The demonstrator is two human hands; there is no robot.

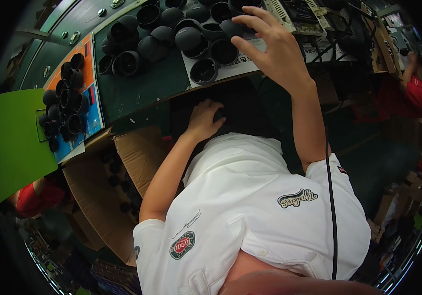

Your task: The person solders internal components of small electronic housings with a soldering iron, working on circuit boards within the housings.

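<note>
My right hand point(276, 51) is over the table's front part, thumb and fingers apart, with nothing seen gripped. Just left of its fingertips lies a black dome-shaped plastic shell point(231, 28), one of a pile of black round shells point(189, 38), some hollow side up and some dome side up. Low in front of my lap, my left hand point(204, 120) curls its fingers and thumb round a small black rounded piece point(218, 116). Dark cloth behind it makes its outline hard to see.
More black shells point(67, 98) stand clustered on an orange and blue sheet point(92, 93) at the left, beside a green panel point(19, 142). An open cardboard box point(140, 152) holds dark pieces below the table point(147, 93). Metal frames and cables point(314, 22) occupy the far right.
</note>
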